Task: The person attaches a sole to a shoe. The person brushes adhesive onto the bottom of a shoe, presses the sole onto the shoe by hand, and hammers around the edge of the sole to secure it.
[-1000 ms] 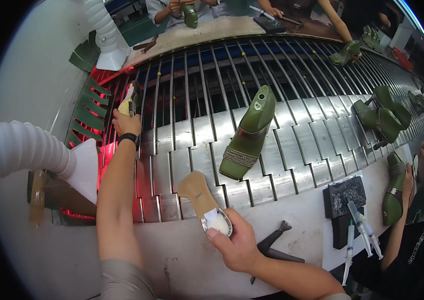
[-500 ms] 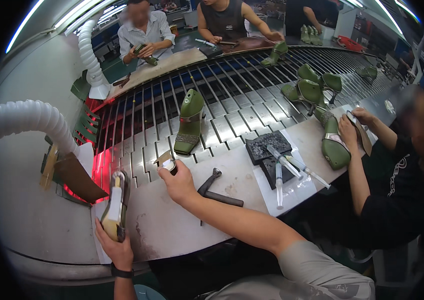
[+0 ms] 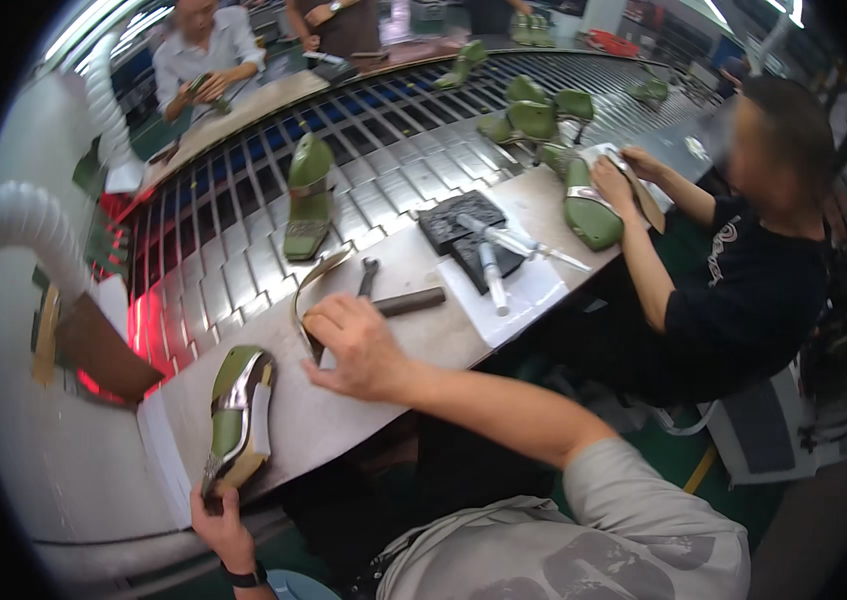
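Note:
My left hand is closed on the toe end of a green shoe last with a silver strap and a pale underside. The last lies on its side over the bench's near edge, heel end away from me. In my right hand is a thin curved shoe sole, gripped between thumb and fingers, its far end rising above the bench. Just beyond that hand lies a hammer with a dark handle. Another strapped green last stands on the slatted conveyor ahead.
Syringes rest on a black block over a white sheet. At right, a co-worker handles a green last and a sole. Several green lasts sit on the conveyor. White hoses hang at left.
The last in my left hand has turned from underside up to its side, strap showing. My right hand has swung the sole upright. The whole view has shifted to the right.

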`<state>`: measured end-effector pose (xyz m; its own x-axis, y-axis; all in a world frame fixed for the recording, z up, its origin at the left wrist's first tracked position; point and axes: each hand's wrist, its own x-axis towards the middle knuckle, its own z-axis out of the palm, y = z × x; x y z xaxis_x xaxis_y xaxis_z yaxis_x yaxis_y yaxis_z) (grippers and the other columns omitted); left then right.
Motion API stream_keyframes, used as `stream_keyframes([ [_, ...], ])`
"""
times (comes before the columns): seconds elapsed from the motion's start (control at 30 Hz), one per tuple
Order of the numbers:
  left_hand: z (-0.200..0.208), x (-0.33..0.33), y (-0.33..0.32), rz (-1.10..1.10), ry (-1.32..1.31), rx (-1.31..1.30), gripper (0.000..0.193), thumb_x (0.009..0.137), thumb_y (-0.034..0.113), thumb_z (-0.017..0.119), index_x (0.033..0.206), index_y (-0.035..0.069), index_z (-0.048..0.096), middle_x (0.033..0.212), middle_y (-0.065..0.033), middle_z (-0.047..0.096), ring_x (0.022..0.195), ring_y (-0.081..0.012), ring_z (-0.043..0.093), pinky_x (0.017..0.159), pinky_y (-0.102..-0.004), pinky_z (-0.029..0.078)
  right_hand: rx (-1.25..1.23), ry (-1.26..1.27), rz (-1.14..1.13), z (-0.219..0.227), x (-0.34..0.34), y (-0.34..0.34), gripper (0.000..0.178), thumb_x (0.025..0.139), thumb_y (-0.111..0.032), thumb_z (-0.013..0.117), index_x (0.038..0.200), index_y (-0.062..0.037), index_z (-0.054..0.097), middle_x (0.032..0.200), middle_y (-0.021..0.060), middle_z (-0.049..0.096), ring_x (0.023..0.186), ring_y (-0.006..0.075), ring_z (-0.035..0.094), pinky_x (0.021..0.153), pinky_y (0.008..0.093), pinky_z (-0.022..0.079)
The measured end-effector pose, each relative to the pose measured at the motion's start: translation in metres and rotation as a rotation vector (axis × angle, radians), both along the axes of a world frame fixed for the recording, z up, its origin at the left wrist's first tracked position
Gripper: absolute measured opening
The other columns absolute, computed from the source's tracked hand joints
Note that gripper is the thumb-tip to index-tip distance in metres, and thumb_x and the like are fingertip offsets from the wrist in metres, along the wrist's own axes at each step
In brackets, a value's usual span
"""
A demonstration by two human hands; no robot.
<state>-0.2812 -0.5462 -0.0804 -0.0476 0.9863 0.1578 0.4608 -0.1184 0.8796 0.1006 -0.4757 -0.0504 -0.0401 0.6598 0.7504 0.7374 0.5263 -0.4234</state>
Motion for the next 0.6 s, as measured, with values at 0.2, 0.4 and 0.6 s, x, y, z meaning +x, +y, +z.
stream_keyframes([
  [0.2,0.093,0.030,0.047,-0.107,-0.204,0.382,0.025,0.100,0.010,0.067,0.120,-0.005,0.063,0.106,-0.0077,0.069,0.099,-0.0154,0.065,0.093,-0.0312,0.051,-0.287,-0.988,0.244,0.050,0.006,-0.015,0.040,0.081,-0.042,0.082,0.095,-0.0046,0.075,0.098,0.0072,0.063,0.101,0.0249,0.063,0.081,0.0409,0.049],
  [0.4,0.099,0.083,0.095,-0.223,-0.899,0.368,0.044,0.107,0.021,0.054,0.141,-0.007,0.054,0.132,-0.0219,0.067,0.118,-0.0273,0.067,0.103,-0.0388,0.054,-0.492,0.309,0.337,0.023,-0.033,0.002,0.037,0.096,-0.034,0.076,0.087,0.0016,0.072,0.074,0.0133,0.071,0.068,0.0216,0.069,0.065,0.0343,0.055],
  [0.6,0.116,0.089,0.105,-0.393,-0.986,0.209,0.052,0.112,0.030,0.041,0.150,-0.005,0.045,0.152,-0.0245,0.053,0.131,-0.0289,0.061,0.111,-0.0436,0.050,-0.653,0.783,0.263,-0.028,-0.058,-0.014,0.041,0.105,-0.028,0.065,0.073,-0.0022,0.061,0.062,-0.0019,0.057,0.057,0.0054,0.048,0.055,0.0257,0.040],
])
